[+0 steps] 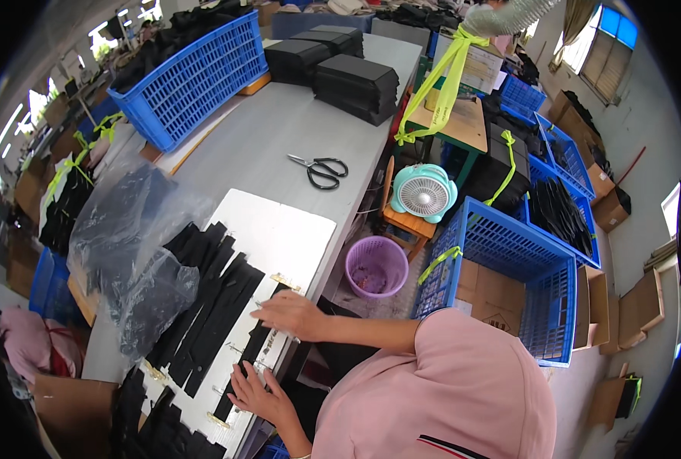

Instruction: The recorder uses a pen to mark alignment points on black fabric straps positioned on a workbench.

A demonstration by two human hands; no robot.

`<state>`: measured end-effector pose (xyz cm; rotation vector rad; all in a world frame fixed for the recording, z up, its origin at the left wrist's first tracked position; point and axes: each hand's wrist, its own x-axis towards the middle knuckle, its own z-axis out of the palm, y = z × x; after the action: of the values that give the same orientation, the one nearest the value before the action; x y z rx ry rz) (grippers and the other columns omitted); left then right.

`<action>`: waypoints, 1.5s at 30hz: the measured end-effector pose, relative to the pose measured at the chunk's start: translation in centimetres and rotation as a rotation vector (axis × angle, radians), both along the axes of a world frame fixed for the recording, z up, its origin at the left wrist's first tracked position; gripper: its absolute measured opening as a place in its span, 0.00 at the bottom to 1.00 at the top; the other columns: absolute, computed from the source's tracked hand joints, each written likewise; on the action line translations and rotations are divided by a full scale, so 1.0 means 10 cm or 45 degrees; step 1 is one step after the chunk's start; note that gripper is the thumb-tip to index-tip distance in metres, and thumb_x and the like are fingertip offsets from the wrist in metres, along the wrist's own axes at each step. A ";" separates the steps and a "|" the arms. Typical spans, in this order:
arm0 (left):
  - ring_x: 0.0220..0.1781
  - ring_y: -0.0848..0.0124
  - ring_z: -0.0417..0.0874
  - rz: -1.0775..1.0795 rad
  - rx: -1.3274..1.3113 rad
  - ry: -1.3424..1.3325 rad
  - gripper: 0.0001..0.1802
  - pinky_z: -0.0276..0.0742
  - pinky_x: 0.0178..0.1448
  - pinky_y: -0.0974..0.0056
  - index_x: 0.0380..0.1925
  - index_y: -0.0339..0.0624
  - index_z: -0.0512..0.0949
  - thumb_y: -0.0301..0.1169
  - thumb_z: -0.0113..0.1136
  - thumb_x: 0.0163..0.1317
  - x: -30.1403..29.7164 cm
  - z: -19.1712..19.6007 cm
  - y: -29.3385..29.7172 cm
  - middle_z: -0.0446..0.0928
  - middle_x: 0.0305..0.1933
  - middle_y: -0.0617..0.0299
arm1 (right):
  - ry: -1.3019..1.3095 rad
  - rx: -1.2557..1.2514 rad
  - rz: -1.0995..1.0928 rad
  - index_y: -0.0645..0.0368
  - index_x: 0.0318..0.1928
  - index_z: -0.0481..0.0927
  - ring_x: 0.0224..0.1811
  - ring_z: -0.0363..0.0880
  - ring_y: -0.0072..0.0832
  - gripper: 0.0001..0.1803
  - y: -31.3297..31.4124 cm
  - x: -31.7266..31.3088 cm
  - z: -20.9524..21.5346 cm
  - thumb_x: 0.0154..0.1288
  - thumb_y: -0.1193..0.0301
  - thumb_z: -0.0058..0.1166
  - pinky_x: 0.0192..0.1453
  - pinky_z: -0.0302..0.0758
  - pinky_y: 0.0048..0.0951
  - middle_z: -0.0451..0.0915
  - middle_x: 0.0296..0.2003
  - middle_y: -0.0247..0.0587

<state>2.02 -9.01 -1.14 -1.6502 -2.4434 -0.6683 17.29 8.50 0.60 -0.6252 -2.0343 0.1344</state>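
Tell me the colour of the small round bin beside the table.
Purple: the small round bin shows best in the head view, on the floor below the fan.

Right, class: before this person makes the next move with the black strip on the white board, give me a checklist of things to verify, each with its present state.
1. Left hand flat on the black strip: ok.
2. Right hand on the strip's upper end, at the board's near edge: ok.
3. Strip lying on the white board beside the other black strips: ok.
4. Strip seated under the brass clips: cannot tell.
5. Scissors apart from both hands, on the grey table: ok.
6. Plastic bag off the strips: not ok, it overlaps them.
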 end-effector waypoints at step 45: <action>0.63 0.57 0.77 -0.155 0.372 -0.399 0.08 0.59 0.77 0.46 0.42 0.41 0.85 0.29 0.68 0.63 0.44 0.16 1.15 0.82 0.56 0.57 | -0.034 -0.933 0.299 0.63 0.35 0.87 0.19 0.78 0.28 0.12 0.64 0.04 -0.11 0.72 0.67 0.61 0.27 0.72 0.29 0.84 0.27 0.38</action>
<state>6.39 2.52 0.42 -1.6899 -2.3006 -1.3215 17.71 14.89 -0.53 -0.8221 -2.0568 1.0456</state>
